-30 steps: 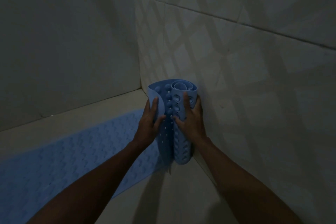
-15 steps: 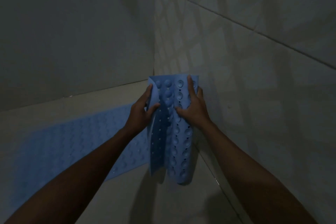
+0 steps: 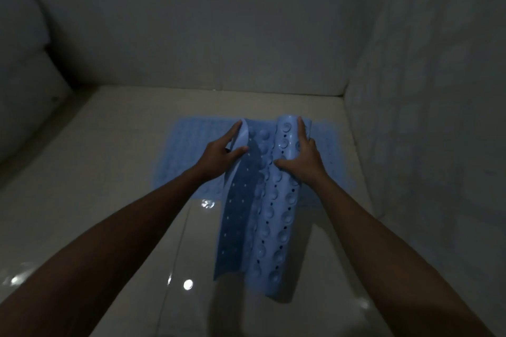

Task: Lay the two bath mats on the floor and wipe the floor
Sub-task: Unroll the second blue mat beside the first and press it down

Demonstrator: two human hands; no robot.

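I hold a blue rubber bath mat (image 3: 269, 216), half unrolled, its suction-cup side up and dotted with small holes. My left hand (image 3: 219, 157) pinches the loose left edge between thumb and fingers. My right hand (image 3: 304, 157) grips the part that is still rolled, on the right. The mat's near end hangs just above the glossy floor. A second blue bath mat (image 3: 189, 156) lies flat on the floor behind and under the held one, reaching toward the right wall.
Pale tiled floor (image 3: 115, 200), shiny with light spots near me. A tiled wall (image 3: 219, 35) closes the back and another wall (image 3: 427, 117) the right side. A raised ledge (image 3: 27, 96) runs along the left. The room is dim.
The view swung from the corner toward the floor. The rolled mat left the wall, now tilts down over the floor, and has opened wider between my hands.
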